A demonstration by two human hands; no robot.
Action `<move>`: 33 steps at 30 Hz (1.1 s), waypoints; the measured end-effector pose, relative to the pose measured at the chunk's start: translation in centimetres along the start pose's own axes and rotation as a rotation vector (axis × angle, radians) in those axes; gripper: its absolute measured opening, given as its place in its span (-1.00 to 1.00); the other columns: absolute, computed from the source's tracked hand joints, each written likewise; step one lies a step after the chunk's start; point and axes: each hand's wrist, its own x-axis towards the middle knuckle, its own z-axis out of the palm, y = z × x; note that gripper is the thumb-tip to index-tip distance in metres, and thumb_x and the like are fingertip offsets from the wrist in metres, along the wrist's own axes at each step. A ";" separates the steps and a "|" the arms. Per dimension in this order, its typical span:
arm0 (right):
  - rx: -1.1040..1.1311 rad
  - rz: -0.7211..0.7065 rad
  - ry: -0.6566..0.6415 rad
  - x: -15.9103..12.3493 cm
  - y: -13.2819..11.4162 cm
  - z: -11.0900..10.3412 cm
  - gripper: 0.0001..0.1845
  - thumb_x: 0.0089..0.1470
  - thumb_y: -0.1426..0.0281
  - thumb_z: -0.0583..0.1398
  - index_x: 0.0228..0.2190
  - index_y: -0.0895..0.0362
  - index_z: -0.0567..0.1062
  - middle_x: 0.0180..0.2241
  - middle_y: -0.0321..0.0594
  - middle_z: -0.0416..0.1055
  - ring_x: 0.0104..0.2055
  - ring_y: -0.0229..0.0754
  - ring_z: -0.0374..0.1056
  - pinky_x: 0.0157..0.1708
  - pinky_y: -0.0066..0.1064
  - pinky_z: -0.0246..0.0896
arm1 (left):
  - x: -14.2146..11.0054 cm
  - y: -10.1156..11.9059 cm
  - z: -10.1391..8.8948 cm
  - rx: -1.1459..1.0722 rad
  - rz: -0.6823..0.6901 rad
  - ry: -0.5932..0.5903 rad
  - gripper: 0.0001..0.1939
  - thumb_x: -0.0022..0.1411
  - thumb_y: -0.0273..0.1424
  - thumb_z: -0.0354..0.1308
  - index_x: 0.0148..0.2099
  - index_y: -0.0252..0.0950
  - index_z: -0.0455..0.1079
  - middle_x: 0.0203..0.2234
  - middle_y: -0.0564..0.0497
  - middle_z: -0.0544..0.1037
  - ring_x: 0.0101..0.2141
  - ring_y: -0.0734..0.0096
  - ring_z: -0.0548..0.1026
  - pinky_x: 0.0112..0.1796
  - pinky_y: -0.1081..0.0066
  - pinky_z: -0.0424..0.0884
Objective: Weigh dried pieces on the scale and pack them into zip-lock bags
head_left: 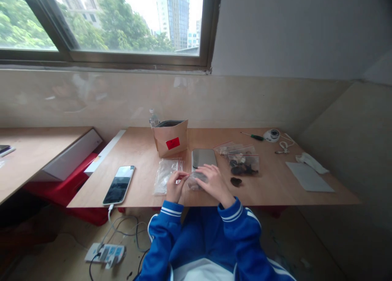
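In front of me at the table's near edge, a small clear plastic zip bag (192, 184) lies between my hands. My left hand (175, 187) pinches its left upper edge. My right hand (214, 181) has thumb and forefinger on the bag's other side, its remaining fingers stretched out. What the bag contains is too small to tell. Just behind the fingers is a flat silver-topped scale (204, 156). A pile of clear zip bags (165, 175) lies left of my left hand. To the right of my right hand sits a small dark piece (236, 182).
A brown paper pouch (171, 140) with a red label stands behind, a plastic bottle (153, 118) beside it. Filled zip bags (245, 163) lie right. Further out are a phone (119, 185) on a cable, a screwdriver (256, 137), a white camera (271, 135) and grey sheet (309, 177).
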 end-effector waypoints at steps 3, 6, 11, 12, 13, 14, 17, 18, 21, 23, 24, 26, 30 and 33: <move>-0.001 -0.083 -0.133 1.5 -1.6 1.3 -0.85 0.08 0.40 0.19 -0.26 0.07 0.51 -0.25 -0.22 0.52 -0.13 -0.13 0.38 0.07 -0.14 0.00 | -0.1 0.1 -0.5 0.023 0.029 -0.041 -0.81 0.14 -0.25 0.15 -0.36 -0.26 0.46 -0.42 0.01 0.47 -0.34 0.38 0.44 -0.30 0.39 0.38; -0.015 -0.124 -0.174 2.2 -1.8 1.4 -0.92 0.10 0.40 0.19 -0.36 0.09 0.51 -0.36 -0.25 0.52 -0.22 -0.16 0.37 -0.02 -0.22 0.05 | -0.3 0.2 -0.7 0.042 0.052 -0.055 -0.83 0.16 -0.27 0.13 -0.36 -0.24 0.48 -0.42 0.01 0.46 -0.33 0.38 0.43 -0.31 0.41 0.38; -0.058 -0.133 -0.197 2.8 -1.4 0.1 -0.86 0.11 0.36 0.19 -0.45 0.10 0.52 -0.43 -0.25 0.50 -0.30 -0.17 0.35 -0.13 -0.28 0.08 | -0.1 0.5 -0.6 0.094 0.088 -0.026 -0.84 0.16 -0.28 0.14 -0.38 -0.21 0.49 -0.44 0.01 0.46 -0.35 0.38 0.43 -0.31 0.41 0.37; -0.076 -0.150 -0.201 2.9 -1.4 0.1 -0.86 0.12 0.37 0.18 -0.45 0.10 0.52 -0.42 -0.25 0.51 -0.29 -0.16 0.34 -0.13 -0.28 0.07 | -0.1 0.6 -0.6 0.106 0.094 -0.023 -0.84 0.16 -0.28 0.14 -0.38 -0.21 0.49 -0.44 0.01 0.47 -0.35 0.38 0.43 -0.30 0.41 0.37; -0.093 -0.168 -0.204 3.0 -1.4 0.1 -0.86 0.12 0.39 0.18 -0.44 0.09 0.52 -0.42 -0.25 0.51 -0.29 -0.16 0.34 -0.14 -0.28 0.07 | 0.0 0.5 -0.7 0.117 0.101 -0.025 -0.84 0.17 -0.29 0.14 -0.38 -0.21 0.49 -0.44 0.01 0.47 -0.35 0.37 0.44 -0.30 0.40 0.36; -0.110 -0.184 -0.208 3.0 -1.4 0.2 -0.86 0.13 0.40 0.17 -0.43 0.09 0.52 -0.42 -0.25 0.51 -0.29 -0.16 0.34 -0.14 -0.29 0.07 | 0.0 0.5 -0.7 0.129 0.108 -0.031 -0.85 0.17 -0.29 0.13 -0.37 -0.20 0.49 -0.43 0.01 0.48 -0.35 0.37 0.44 -0.29 0.40 0.36; -0.160 -0.208 -0.208 2.9 -1.5 0.6 -0.85 0.14 0.44 0.14 -0.44 0.10 0.49 -0.43 -0.24 0.49 -0.29 -0.15 0.33 -0.15 -0.30 0.08 | 0.1 0.4 -0.9 0.166 0.127 -0.046 -0.85 0.18 -0.31 0.12 -0.36 -0.19 0.50 -0.42 0.00 0.49 -0.34 0.35 0.45 -0.27 0.39 0.36; -0.185 -0.214 -0.204 2.8 -1.6 0.7 -0.86 0.14 0.45 0.14 -0.43 0.11 0.48 -0.43 -0.23 0.48 -0.29 -0.14 0.32 -0.14 -0.30 0.08 | 0.0 0.4 -0.9 0.177 0.128 -0.046 -0.85 0.18 -0.31 0.12 -0.36 -0.19 0.50 -0.42 0.00 0.49 -0.34 0.35 0.45 -0.28 0.39 0.36; -0.259 -0.240 -0.175 2.5 -2.0 0.8 -0.88 0.12 0.50 0.12 -0.42 0.14 0.44 -0.42 -0.19 0.45 -0.27 -0.12 0.31 -0.10 -0.27 0.06 | 0.0 0.6 -0.5 0.191 0.126 -0.032 -0.85 0.18 -0.34 0.11 -0.37 -0.20 0.48 -0.44 0.01 0.49 -0.35 0.36 0.44 -0.31 0.40 0.36; -0.272 -0.236 -0.133 2.2 -2.0 0.8 -0.88 0.12 0.51 0.11 -0.43 0.14 0.42 -0.42 -0.19 0.44 -0.29 -0.12 0.30 -0.06 -0.25 0.03 | -0.1 0.9 0.0 0.195 0.129 -0.010 -0.85 0.20 -0.35 0.08 -0.36 -0.21 0.46 -0.44 0.01 0.49 -0.36 0.37 0.44 -0.32 0.40 0.36; -0.262 -0.227 -0.112 2.1 -1.9 0.8 -0.87 0.14 0.49 0.10 -0.43 0.14 0.42 -0.42 -0.19 0.43 -0.30 -0.13 0.30 -0.06 -0.26 0.03 | -0.1 1.1 0.2 0.200 0.134 0.008 -0.84 0.21 -0.36 0.07 -0.35 -0.21 0.46 -0.44 0.02 0.49 -0.36 0.38 0.44 -0.32 0.41 0.36; -0.228 -0.210 -0.093 2.0 -1.3 0.8 -0.85 0.18 0.46 0.07 -0.40 0.14 0.42 -0.40 -0.21 0.45 -0.31 -0.16 0.32 -0.11 -0.30 0.05 | -0.1 1.3 0.6 0.212 0.151 0.054 -0.83 0.23 -0.36 0.04 -0.34 -0.22 0.44 -0.43 0.03 0.48 -0.36 0.40 0.43 -0.31 0.41 0.36; -0.186 -0.237 -0.137 1.7 0.3 1.0 -0.83 0.21 0.43 0.07 -0.39 0.12 0.43 -0.38 -0.26 0.49 -0.35 -0.21 0.35 -0.29 -0.38 0.06 | 0.0 1.6 0.5 0.252 0.223 0.067 -0.84 0.25 -0.36 0.05 -0.34 -0.23 0.42 -0.44 0.04 0.48 -0.35 0.42 0.43 -0.29 0.41 0.35; -0.200 -0.259 -0.124 1.6 1.1 1.3 -0.82 0.18 0.51 0.09 -0.43 0.13 0.44 -0.42 -0.29 0.50 -0.39 -0.24 0.34 -0.31 -0.40 0.04 | 0.1 1.5 0.2 0.295 0.253 0.019 -0.85 0.24 -0.36 0.06 -0.34 -0.24 0.41 -0.43 0.04 0.49 -0.33 0.41 0.43 -0.27 0.40 0.34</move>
